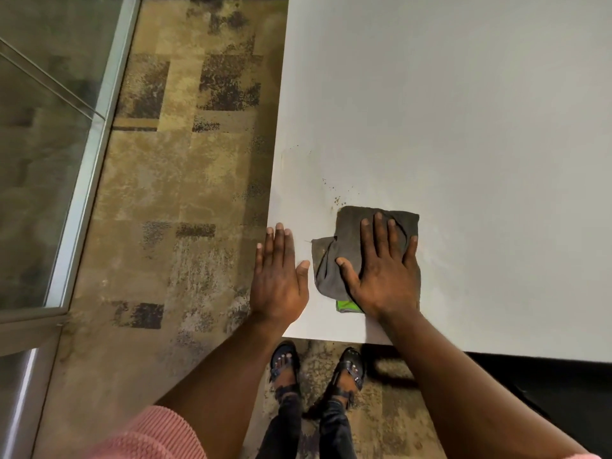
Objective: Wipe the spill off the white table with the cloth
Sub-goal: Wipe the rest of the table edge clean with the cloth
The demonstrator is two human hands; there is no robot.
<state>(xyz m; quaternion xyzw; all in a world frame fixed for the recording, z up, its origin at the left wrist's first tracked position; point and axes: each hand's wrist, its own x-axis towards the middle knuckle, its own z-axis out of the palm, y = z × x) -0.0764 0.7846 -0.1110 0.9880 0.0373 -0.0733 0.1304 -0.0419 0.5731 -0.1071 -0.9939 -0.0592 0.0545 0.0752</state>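
Note:
A grey cloth (344,240) with a green edge lies crumpled on the white table (463,127) near its front left corner. My right hand (381,270) presses flat on top of the cloth, fingers spread. Brown specks of the spill (337,200) dot the table just beyond the cloth's far left corner, and fainter specks trail toward the left edge. My left hand (280,276) rests flat at the table's left edge beside the cloth, fingers together, holding nothing.
Patterned brown carpet (182,193) covers the floor left of the table. A glass wall with a metal frame (86,160) runs along the far left. My feet in dark sandals (318,369) stand at the table's front edge.

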